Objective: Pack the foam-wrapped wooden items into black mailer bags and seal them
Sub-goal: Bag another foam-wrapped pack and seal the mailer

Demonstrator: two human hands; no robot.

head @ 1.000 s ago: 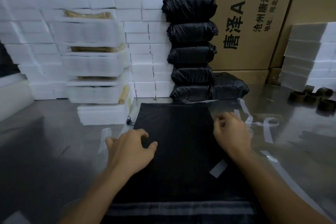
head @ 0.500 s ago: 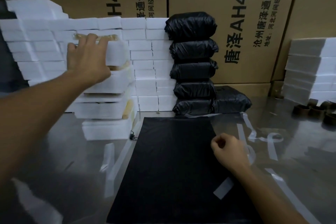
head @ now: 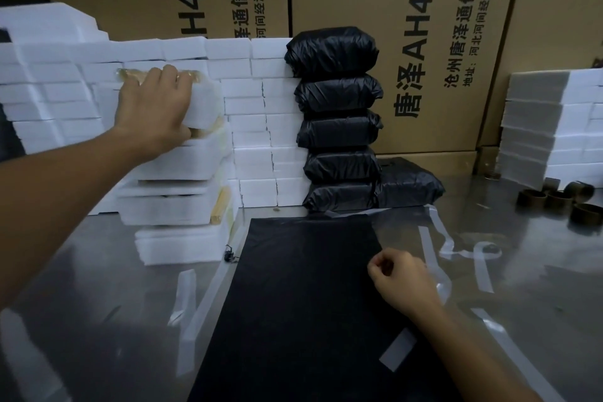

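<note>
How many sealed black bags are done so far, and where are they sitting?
6 in view. Five packed black bags are stacked in a column against the white foam blocks, and one more lies on the table right of the bottom bag. Others may hide behind.
</note>
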